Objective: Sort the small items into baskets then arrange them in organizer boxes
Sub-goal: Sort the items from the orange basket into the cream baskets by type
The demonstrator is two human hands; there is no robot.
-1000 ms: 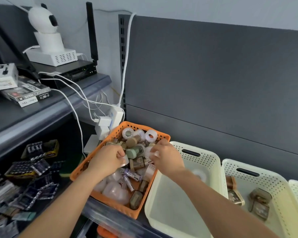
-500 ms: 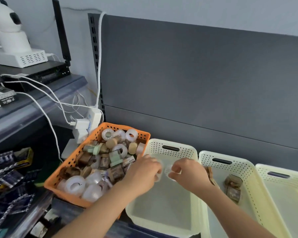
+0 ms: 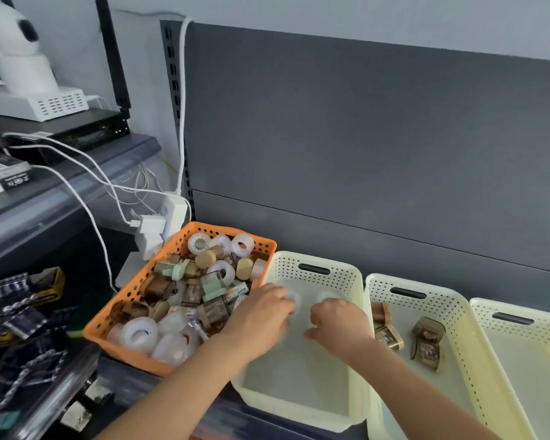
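An orange basket at the left is full of mixed small items: white tape rolls, brown boxes, green and tan caps. Beside it stands a cream basket. Both hands are over its floor. My left hand pinches a white tape roll at its fingertips, low in the basket. My right hand has loosely curled fingers with the thumb apart, and holds nothing I can see. A second white roll lies just beyond its knuckles. The view is blurred here.
A second cream basket to the right holds brown clear boxes. A third cream basket stands at the far right. White cables and a power strip hang behind the orange basket. Battery packs lie at the lower left.
Both hands came out of the orange basket with white rolls and moved right over the first cream basket. They have since spread slightly apart and lowered toward its floor.
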